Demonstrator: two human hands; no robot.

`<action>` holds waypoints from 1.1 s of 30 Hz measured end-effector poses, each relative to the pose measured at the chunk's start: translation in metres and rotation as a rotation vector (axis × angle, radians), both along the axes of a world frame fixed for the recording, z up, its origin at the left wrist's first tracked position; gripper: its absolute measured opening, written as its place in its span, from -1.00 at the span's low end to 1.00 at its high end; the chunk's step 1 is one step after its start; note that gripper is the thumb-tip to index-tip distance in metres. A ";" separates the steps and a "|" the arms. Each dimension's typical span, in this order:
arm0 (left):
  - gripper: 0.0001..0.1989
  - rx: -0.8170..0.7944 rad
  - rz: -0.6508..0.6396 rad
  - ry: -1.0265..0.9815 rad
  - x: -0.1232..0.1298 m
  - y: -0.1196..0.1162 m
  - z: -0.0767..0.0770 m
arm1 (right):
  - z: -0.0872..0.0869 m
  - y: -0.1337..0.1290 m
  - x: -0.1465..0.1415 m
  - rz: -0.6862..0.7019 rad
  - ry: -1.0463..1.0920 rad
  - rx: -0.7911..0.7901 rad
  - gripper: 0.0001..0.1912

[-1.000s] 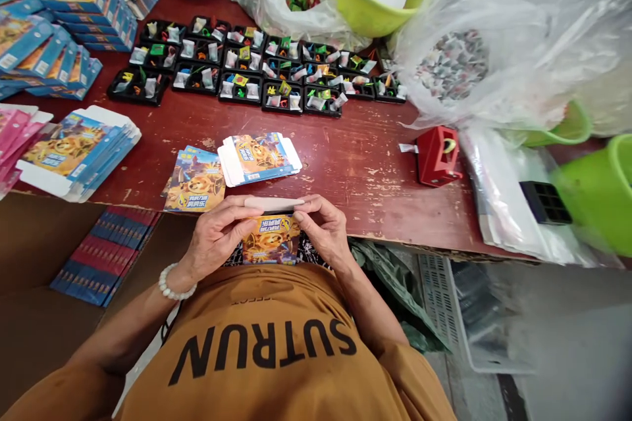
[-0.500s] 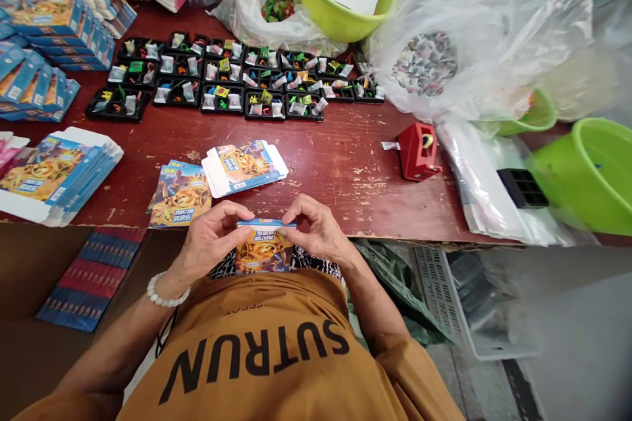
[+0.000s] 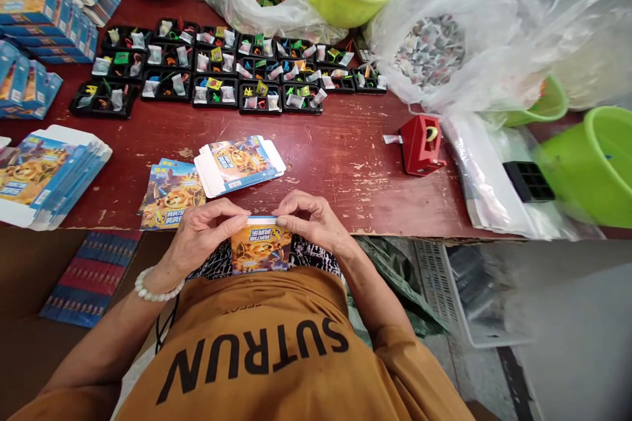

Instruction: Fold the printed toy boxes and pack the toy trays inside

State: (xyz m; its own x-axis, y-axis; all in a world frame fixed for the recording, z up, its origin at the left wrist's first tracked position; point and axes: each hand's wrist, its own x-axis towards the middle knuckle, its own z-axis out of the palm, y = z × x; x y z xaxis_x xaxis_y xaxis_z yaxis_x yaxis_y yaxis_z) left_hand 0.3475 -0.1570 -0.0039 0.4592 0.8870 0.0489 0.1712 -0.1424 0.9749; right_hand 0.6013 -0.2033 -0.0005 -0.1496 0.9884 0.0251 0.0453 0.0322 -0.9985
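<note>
Between my hands, close to my belly and just off the table's front edge, is a small printed cardboard box (image 3: 261, 248) with a blue and orange picture. My left hand (image 3: 210, 230) pinches its top edge at the left corner, thumb on the near side. At the right corner my right hand (image 3: 311, 223) grips the same edge between thumb and fingers. A white and blue strip of the top flap shows between the fingertips. Beyond my hands lie a flattened box with white flaps (image 3: 239, 164) and, to its left, printed boxes (image 3: 170, 194) lying face up.
Rows of black trays (image 3: 214, 91) with small toys and sachets fill the back. A red tape dispenser (image 3: 422, 145) stands at right, near plastic sleeves (image 3: 474, 171) and a green tub (image 3: 587, 164). Blue box stacks (image 3: 49, 177) stand left; a bag of sachets (image 3: 429, 52) lies behind.
The top edge of the box is flatter, and its blue top face shows less than before. Both hands keep their pinch. The whole view has shifted slightly.
</note>
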 end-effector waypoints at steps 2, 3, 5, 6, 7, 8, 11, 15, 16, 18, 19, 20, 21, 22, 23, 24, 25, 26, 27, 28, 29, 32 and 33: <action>-0.86 0.147 -0.020 0.026 0.000 -0.001 0.000 | -0.007 -0.007 0.003 -0.001 0.042 0.049 -0.81; -0.87 0.233 -0.028 0.039 0.000 -0.003 0.000 | -0.011 -0.011 0.004 0.001 0.055 0.071 -0.80; -0.87 0.381 -0.050 0.062 0.000 -0.007 -0.002 | -0.015 -0.020 0.003 -0.016 0.056 0.099 -0.81; -0.87 0.422 -0.061 0.068 0.000 -0.009 -0.003 | -0.016 -0.023 0.002 -0.040 0.037 0.110 -0.83; -0.85 0.433 -0.068 0.072 0.001 -0.011 -0.005 | -0.016 -0.025 0.000 -0.074 0.008 0.119 -0.85; -0.83 0.416 -0.070 0.075 0.002 -0.012 -0.006 | -0.015 -0.026 -0.002 -0.114 -0.021 0.124 -0.85; -0.80 0.308 -0.043 0.060 0.006 -0.012 -0.008 | -0.009 -0.022 -0.004 -0.180 -0.009 0.048 -0.79; -0.77 0.212 -0.029 0.041 0.009 -0.009 -0.007 | 0.004 -0.011 0.000 -0.099 0.148 -0.193 -0.70; -0.76 0.205 -0.035 0.037 0.009 -0.009 -0.007 | 0.006 -0.009 0.001 -0.086 0.156 -0.214 -0.68; -0.76 0.216 -0.056 0.026 0.008 -0.007 -0.007 | 0.008 -0.007 0.000 -0.090 0.132 -0.185 -0.66; -0.76 0.233 -0.070 0.026 0.007 -0.007 -0.007 | 0.009 -0.008 -0.002 -0.100 0.110 -0.143 -0.66; -0.75 0.259 -0.087 0.031 0.006 -0.006 -0.007 | 0.008 -0.009 -0.004 -0.114 0.082 -0.086 -0.67; -0.74 0.291 -0.109 0.044 0.005 -0.006 -0.007 | 0.007 -0.011 -0.006 -0.126 0.044 -0.022 -0.68; -0.72 0.325 -0.136 0.061 0.005 -0.006 -0.007 | 0.005 -0.013 -0.009 -0.135 0.000 0.043 -0.71; -0.70 0.357 -0.166 0.078 0.005 -0.006 -0.007 | 0.003 -0.016 -0.011 -0.136 -0.043 0.104 -0.73; -0.69 0.386 -0.199 0.090 0.005 -0.006 -0.007 | 0.000 -0.019 -0.013 -0.126 -0.078 0.151 -0.77; -0.68 0.409 -0.226 0.099 0.005 -0.007 -0.007 | -0.002 -0.022 -0.014 -0.112 -0.101 0.183 -0.80; -0.67 0.427 -0.245 0.108 0.006 -0.007 -0.006 | -0.004 -0.025 -0.015 -0.096 -0.111 0.197 -0.83; -0.67 0.440 -0.256 0.114 0.007 -0.008 -0.005 | -0.006 -0.028 -0.016 -0.082 -0.107 0.199 -0.85; -0.66 0.454 -0.258 0.116 0.007 -0.009 -0.003 | -0.007 -0.031 -0.015 -0.070 -0.096 0.188 -0.86; -0.66 0.469 -0.253 0.113 0.008 -0.009 -0.001 | -0.006 -0.033 -0.013 -0.055 -0.085 0.171 -0.85; -0.67 0.530 -0.190 0.111 0.013 -0.007 0.010 | -0.001 -0.034 0.009 -0.093 -0.099 0.139 -0.76; -0.67 0.568 -0.143 0.106 0.016 -0.005 0.014 | 0.002 -0.032 0.026 -0.167 -0.132 0.148 -0.70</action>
State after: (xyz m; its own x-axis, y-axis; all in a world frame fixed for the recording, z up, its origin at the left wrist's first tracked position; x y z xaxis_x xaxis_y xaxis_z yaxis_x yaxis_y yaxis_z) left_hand 0.3639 -0.1624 0.0101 0.6006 0.6644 0.4448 0.2045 -0.6655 0.7178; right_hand 0.6272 -0.2355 0.0012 0.0037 0.9868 0.1620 0.1915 0.1583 -0.9686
